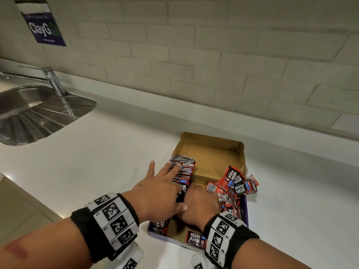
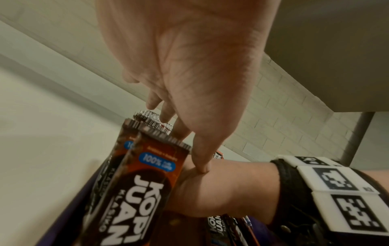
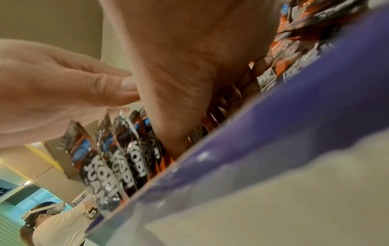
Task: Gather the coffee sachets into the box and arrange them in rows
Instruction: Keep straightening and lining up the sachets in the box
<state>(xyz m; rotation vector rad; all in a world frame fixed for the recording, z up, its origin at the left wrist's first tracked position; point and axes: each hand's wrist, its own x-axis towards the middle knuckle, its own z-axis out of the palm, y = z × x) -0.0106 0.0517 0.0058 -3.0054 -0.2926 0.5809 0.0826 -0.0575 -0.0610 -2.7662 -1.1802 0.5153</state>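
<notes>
An open cardboard box (image 1: 212,153) with purple outer walls (image 3: 273,133) lies on the white counter. A row of red-and-black coffee sachets (image 1: 183,167) stands on edge along its left wall. My left hand (image 1: 165,183) rests on the row's top with straight fingers (image 2: 166,114), and its thumb touches my right hand (image 1: 196,199). My right hand reaches down into the box beside the row, thumb (image 3: 174,141) and fingers curled round a few sachets; its fingertips are hidden. Several loose sachets (image 1: 236,184) are heaped at the box's right side. One sachet (image 1: 194,238) lies flat at the near edge.
A steel sink (image 1: 35,113) with a faucet (image 1: 52,78) is set into the counter at far left. A brick wall runs behind the box. The counter's front edge (image 1: 29,193) drops off at lower left. Another person (image 3: 54,223) stands far off.
</notes>
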